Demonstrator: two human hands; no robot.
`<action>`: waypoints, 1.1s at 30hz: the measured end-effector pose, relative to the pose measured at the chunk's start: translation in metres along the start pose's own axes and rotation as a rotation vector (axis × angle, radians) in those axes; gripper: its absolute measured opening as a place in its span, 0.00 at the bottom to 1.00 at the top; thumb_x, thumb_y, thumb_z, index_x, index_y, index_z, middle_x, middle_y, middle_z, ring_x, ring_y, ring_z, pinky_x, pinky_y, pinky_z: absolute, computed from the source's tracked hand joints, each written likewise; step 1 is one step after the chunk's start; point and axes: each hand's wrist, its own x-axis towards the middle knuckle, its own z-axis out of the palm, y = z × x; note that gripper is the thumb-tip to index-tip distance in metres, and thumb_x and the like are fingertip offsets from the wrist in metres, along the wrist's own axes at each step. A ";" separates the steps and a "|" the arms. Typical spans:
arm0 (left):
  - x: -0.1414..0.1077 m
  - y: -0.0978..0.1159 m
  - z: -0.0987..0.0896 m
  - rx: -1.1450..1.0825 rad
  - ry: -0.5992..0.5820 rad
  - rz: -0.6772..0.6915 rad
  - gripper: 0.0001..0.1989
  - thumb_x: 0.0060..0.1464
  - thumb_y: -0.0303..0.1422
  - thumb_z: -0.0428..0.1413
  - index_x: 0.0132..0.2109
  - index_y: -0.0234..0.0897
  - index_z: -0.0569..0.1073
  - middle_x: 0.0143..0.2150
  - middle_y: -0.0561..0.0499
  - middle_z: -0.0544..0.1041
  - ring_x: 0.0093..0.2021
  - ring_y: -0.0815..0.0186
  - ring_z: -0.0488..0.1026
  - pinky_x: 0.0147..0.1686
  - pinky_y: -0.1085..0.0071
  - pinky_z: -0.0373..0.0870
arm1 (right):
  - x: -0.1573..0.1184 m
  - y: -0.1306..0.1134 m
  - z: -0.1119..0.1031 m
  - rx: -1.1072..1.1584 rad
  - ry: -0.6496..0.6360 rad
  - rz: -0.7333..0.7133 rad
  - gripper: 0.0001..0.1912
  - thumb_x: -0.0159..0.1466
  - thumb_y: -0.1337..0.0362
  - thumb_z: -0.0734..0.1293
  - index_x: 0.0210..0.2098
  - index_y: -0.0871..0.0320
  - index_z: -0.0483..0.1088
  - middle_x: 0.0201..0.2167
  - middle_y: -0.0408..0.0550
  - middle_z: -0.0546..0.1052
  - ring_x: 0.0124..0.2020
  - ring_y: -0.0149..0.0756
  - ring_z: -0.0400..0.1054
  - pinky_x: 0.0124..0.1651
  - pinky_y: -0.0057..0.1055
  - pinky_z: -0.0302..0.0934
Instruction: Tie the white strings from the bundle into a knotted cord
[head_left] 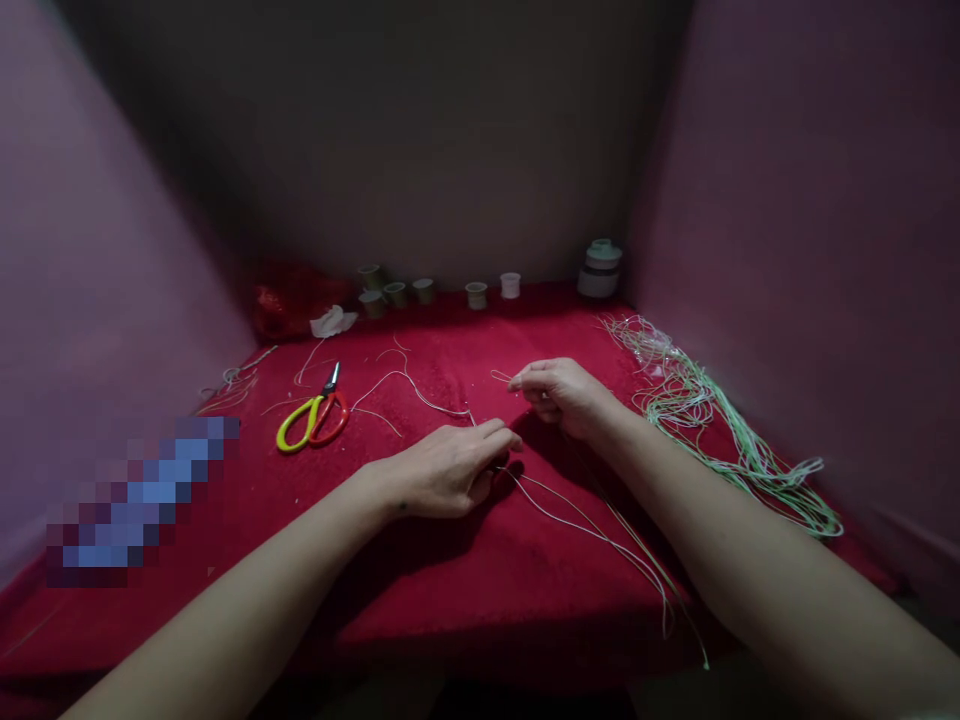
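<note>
A thin, slack pale cord (622, 549) passes beneath the left hand's (457, 468) curled fingers, winding loosely beyond its knuckles and trailing as two strands to its right. A narrow cord loop (501, 374) juts leftward from the right hand's (561, 393) pinched fingertips.

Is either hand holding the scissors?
No, the scissors lie on the red cloth, apart from both the left hand and the right hand.
</note>
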 end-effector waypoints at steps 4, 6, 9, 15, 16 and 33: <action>0.007 0.004 -0.004 0.171 -0.075 -0.058 0.08 0.53 0.28 0.45 0.39 0.36 0.66 0.41 0.47 0.66 0.26 0.70 0.64 0.22 0.71 0.55 | -0.001 0.000 -0.001 0.001 -0.019 -0.004 0.08 0.50 0.69 0.66 0.21 0.61 0.59 0.13 0.35 0.54 0.12 0.17 0.40 0.16 0.24 0.30; 0.011 0.003 -0.003 0.193 -0.102 -0.059 0.06 0.54 0.28 0.45 0.36 0.36 0.65 0.40 0.47 0.66 0.24 0.71 0.62 0.22 0.71 0.54 | -0.001 0.000 0.000 0.003 -0.018 0.004 0.08 0.50 0.69 0.66 0.21 0.61 0.59 0.13 0.35 0.54 0.12 0.17 0.40 0.16 0.24 0.30; 0.012 0.002 -0.002 0.162 -0.109 -0.060 0.04 0.53 0.27 0.45 0.35 0.36 0.64 0.36 0.49 0.67 0.23 0.70 0.62 0.23 0.71 0.55 | -0.001 -0.001 0.000 0.001 -0.007 0.009 0.08 0.50 0.69 0.66 0.21 0.61 0.59 0.13 0.34 0.54 0.12 0.17 0.40 0.16 0.24 0.29; 0.000 0.003 -0.008 -0.080 -0.047 -0.131 0.07 0.56 0.31 0.45 0.42 0.39 0.64 0.29 0.53 0.70 0.26 0.68 0.66 0.26 0.73 0.58 | -0.001 0.000 0.000 -0.073 -0.009 0.006 0.09 0.50 0.68 0.66 0.21 0.61 0.59 0.13 0.34 0.52 0.12 0.17 0.40 0.16 0.24 0.31; -0.005 0.006 -0.011 -0.111 -0.042 -0.119 0.08 0.56 0.31 0.46 0.43 0.39 0.64 0.30 0.53 0.70 0.27 0.68 0.66 0.27 0.73 0.58 | -0.001 0.001 0.000 -0.093 -0.009 0.006 0.09 0.50 0.68 0.66 0.20 0.61 0.59 0.13 0.35 0.52 0.12 0.18 0.40 0.16 0.24 0.32; -0.059 0.047 -0.011 -0.309 0.137 0.059 0.09 0.58 0.24 0.43 0.41 0.35 0.66 0.33 0.49 0.66 0.32 0.70 0.62 0.32 0.74 0.60 | 0.000 0.007 0.037 -0.836 0.011 0.136 0.05 0.48 0.68 0.66 0.19 0.64 0.67 0.14 0.43 0.64 0.15 0.23 0.53 0.19 0.24 0.44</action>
